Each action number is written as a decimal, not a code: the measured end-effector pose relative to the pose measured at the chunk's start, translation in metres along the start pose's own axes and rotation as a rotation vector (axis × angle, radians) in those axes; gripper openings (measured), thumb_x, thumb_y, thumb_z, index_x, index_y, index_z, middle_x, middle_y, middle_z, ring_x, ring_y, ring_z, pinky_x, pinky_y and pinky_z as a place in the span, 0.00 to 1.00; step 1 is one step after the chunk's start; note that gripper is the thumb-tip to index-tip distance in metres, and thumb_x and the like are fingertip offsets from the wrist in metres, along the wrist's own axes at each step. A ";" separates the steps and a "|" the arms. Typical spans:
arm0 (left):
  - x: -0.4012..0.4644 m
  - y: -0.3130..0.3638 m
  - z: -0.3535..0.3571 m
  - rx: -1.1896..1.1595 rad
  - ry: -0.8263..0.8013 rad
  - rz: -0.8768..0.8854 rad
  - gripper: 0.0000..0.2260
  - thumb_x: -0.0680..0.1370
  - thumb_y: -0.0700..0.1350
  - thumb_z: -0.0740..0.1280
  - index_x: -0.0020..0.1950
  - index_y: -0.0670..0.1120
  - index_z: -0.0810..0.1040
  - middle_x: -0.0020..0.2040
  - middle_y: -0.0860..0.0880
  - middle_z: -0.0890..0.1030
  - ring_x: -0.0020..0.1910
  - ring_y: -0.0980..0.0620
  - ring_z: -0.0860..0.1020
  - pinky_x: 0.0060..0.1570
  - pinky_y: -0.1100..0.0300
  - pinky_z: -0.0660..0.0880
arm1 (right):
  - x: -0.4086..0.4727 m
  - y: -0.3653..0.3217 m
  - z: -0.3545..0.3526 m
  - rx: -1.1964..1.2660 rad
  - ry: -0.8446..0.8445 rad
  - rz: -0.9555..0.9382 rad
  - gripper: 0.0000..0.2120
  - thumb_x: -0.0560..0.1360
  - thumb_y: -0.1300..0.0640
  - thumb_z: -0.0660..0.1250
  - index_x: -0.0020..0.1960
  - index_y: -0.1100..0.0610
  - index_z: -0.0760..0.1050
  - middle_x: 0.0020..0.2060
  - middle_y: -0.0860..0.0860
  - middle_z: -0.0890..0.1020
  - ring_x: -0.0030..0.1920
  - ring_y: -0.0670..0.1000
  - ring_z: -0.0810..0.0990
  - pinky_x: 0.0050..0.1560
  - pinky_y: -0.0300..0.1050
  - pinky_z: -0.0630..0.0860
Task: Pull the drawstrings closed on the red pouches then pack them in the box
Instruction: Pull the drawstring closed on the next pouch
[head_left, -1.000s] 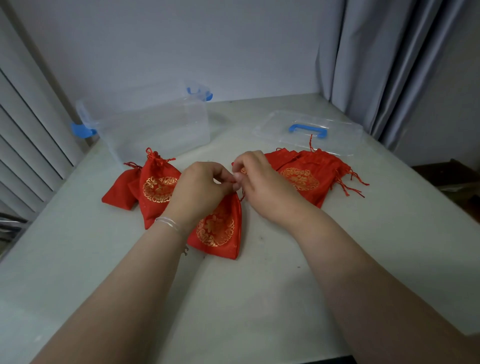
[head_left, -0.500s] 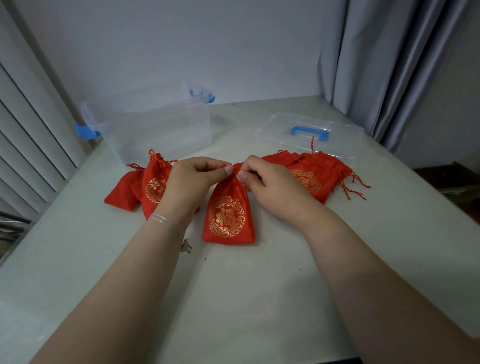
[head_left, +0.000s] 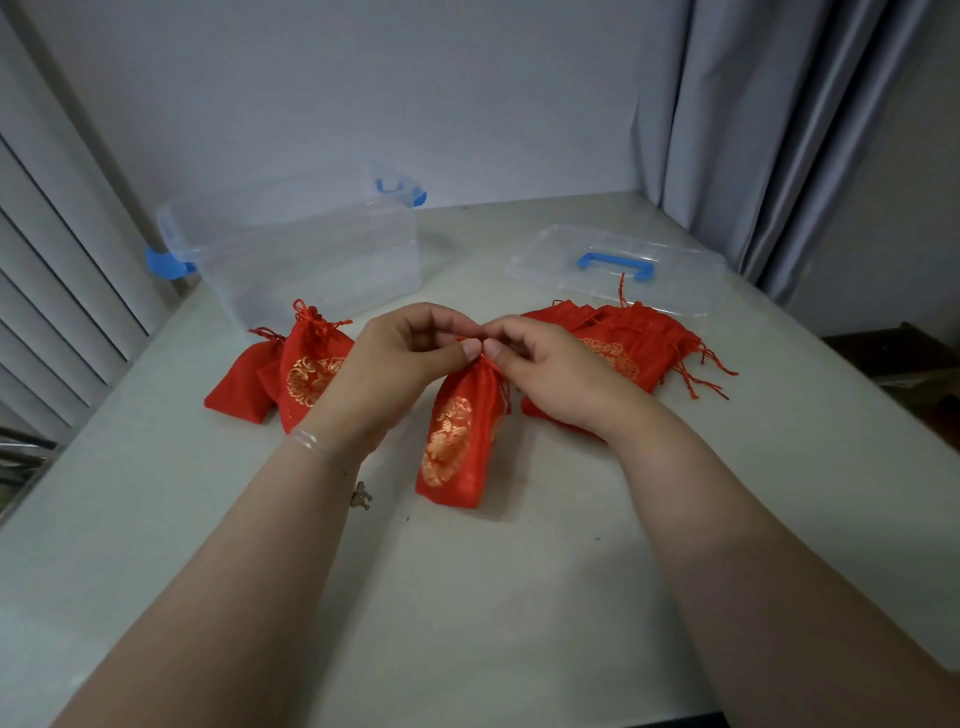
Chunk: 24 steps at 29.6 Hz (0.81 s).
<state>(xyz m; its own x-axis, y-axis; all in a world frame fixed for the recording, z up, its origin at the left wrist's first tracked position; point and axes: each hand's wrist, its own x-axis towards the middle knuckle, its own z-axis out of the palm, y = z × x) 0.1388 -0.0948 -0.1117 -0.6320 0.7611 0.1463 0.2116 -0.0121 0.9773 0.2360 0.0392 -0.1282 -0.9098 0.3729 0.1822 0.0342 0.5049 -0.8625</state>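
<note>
A red pouch (head_left: 457, 441) with a gold flower print lies at the middle of the table, its mouth gathered narrow. My left hand (head_left: 400, 364) and my right hand (head_left: 545, 369) meet at its top, each pinching the drawstring at the neck between thumb and fingers. Two tied pouches (head_left: 306, 374) lie to the left. A pile of pouches (head_left: 628, 343) with loose strings lies to the right, partly behind my right hand. The clear box (head_left: 311, 260) with blue latches stands open at the back left.
The box's clear lid (head_left: 613, 270) with a blue handle lies flat at the back right, against the grey curtain (head_left: 779, 130). White blinds (head_left: 52, 260) run along the left edge. The table's front and right edges are near.
The pouch was turned upright from under my hands, and its mouth has been drawn from wide to tightly gathered. Both hands have come together at its neck.
</note>
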 end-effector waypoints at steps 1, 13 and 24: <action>-0.001 0.000 0.001 -0.008 0.006 0.010 0.04 0.74 0.35 0.70 0.48 0.41 0.80 0.39 0.43 0.80 0.39 0.53 0.80 0.45 0.63 0.78 | 0.000 0.000 0.001 0.021 -0.005 0.041 0.08 0.80 0.56 0.60 0.53 0.57 0.77 0.41 0.48 0.81 0.40 0.43 0.78 0.43 0.37 0.72; 0.001 -0.002 0.001 0.292 0.072 -0.004 0.05 0.75 0.40 0.70 0.48 0.47 0.84 0.42 0.47 0.85 0.41 0.51 0.83 0.47 0.56 0.81 | -0.008 -0.005 0.005 -0.264 0.170 -0.188 0.05 0.79 0.54 0.61 0.44 0.52 0.71 0.33 0.41 0.75 0.37 0.41 0.75 0.37 0.40 0.69; 0.002 -0.007 0.010 0.636 0.104 0.350 0.06 0.75 0.40 0.67 0.44 0.51 0.76 0.38 0.55 0.78 0.39 0.55 0.75 0.44 0.56 0.73 | -0.001 -0.003 -0.001 0.166 0.186 0.049 0.09 0.78 0.56 0.64 0.40 0.53 0.77 0.36 0.51 0.80 0.38 0.45 0.76 0.45 0.44 0.74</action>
<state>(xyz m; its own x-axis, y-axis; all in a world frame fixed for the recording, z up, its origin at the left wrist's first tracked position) 0.1439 -0.0866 -0.1195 -0.5087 0.7156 0.4787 0.7861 0.1594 0.5971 0.2369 0.0381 -0.1259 -0.8164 0.5383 0.2089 -0.0061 0.3537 -0.9353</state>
